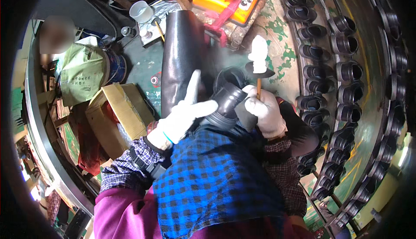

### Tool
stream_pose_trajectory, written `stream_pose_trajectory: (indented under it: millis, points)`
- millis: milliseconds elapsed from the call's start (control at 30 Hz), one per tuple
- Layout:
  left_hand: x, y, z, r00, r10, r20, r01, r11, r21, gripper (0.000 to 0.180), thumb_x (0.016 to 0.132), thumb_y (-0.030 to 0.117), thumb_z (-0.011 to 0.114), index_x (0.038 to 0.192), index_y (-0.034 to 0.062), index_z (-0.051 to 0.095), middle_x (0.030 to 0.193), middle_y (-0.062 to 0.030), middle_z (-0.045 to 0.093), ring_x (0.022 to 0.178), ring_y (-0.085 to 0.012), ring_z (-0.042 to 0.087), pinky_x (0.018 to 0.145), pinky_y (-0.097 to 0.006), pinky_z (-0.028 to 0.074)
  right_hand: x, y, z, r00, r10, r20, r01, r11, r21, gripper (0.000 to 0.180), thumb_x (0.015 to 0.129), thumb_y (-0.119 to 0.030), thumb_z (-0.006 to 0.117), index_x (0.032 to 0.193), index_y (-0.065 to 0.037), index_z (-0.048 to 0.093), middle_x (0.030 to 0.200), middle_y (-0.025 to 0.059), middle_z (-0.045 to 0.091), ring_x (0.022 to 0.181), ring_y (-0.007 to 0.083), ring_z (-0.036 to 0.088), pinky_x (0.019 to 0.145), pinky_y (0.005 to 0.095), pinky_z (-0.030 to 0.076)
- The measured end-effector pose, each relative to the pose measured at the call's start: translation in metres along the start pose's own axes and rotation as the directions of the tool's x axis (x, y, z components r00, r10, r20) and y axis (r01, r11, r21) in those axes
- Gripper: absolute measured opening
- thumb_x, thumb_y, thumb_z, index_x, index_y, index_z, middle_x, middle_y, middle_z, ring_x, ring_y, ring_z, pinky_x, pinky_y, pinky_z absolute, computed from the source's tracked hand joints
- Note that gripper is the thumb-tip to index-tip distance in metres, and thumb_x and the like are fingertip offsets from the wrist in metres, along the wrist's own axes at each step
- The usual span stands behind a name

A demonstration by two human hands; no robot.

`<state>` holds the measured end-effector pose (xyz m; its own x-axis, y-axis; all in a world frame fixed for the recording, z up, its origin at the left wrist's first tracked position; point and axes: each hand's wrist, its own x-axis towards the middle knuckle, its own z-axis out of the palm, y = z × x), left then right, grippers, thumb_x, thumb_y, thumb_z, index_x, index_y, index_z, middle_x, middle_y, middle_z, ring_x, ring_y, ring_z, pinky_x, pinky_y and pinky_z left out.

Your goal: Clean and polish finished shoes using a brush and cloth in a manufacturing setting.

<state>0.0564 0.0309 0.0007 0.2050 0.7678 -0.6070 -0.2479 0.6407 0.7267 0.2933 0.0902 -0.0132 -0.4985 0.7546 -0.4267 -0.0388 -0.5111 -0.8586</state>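
1. White cotton gloves cover both hands of the person, and the sleeves are checked, with a blue checked apron over the lap.
2. The left hand rests against a tall black rubber boot that stands upright in front of the person; its fingers are apart and stretched out, two of them pointing up and to the right, and they clamp nothing.
3. The right hand has its fingers closed together around a thin wooden stick, which points upward.
4. At the top of this stick sits a white lumpy brush head (or maybe a wad of cloth, I cannot tell which).
5. Between the two hands, just above the lap, lies a black shoe part with its open mouth turned up; the right hand touches its right edge.
6. On the right side, a curved rack carries many black rubber shoes in rows.
7. On the left are a brown cardboard box and a green sack.
8. Farther up there is a white cup and an orange device.
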Motion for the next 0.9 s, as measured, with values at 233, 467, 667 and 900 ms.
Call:
stream_pose_trajectory:
  millis: [233,467,667,900]
  points:
    - [0.053,0.012,-0.001,0.925,-0.129,0.357,-0.162,0.716,0.679,0.024,0.095,0.028,0.069,0.1,0.0041,0.069,0.099,-0.0073,0.068,0.106,-0.015,0.059,0.093,-0.033,0.046,-0.019,0.023,-0.004,0.998,0.067,-0.017,-0.065,0.993,0.095,0.022,0.094,-0.017,0.056,0.104,-0.001,0.067,0.082,-0.0013,0.061,0.076,0.0067,0.055,0.069,0.022,0.045]
    - [0.06,0.016,0.016,0.935,-0.168,0.312,-0.116,0.685,0.719,0.026,0.097,0.026,0.067,0.106,0.0018,0.069,0.096,-0.007,0.07,0.093,-0.0137,0.064,0.087,-0.031,0.051,-0.044,0.011,-0.006,0.934,-0.011,-0.356,-0.025,0.995,-0.097,0.023,0.095,-0.022,0.062,0.104,-0.002,0.066,0.08,0.0021,0.064,0.064,0.0087,0.055,0.057,0.0262,0.046]
    - [0.067,-0.01,0.001,0.886,-0.007,0.464,-0.39,0.531,0.752,0.046,0.098,0.028,0.064,0.131,-0.0028,0.055,0.117,-0.0143,0.068,0.11,-0.0236,0.064,0.099,-0.035,0.049,-0.042,0.002,0.019,0.966,-0.198,-0.168,0.036,0.742,-0.67,0.031,0.085,-0.03,0.076,0.085,-0.001,0.064,0.07,0.0161,0.062,0.063,0.0309,0.063,0.057,0.0387,0.048]
    - [0.066,-0.025,0.018,0.943,-0.101,0.317,-0.235,0.474,0.849,0.039,0.094,0.031,0.069,0.121,0.0031,0.066,0.108,-0.0161,0.068,0.099,-0.0267,0.066,0.091,-0.033,0.052,-0.048,0.018,-0.001,0.98,-0.119,-0.16,-0.026,0.718,-0.695,0.039,0.082,-0.034,0.079,0.076,-0.001,0.06,0.064,0.0205,0.06,0.059,0.0387,0.061,0.052,0.0426,0.046]
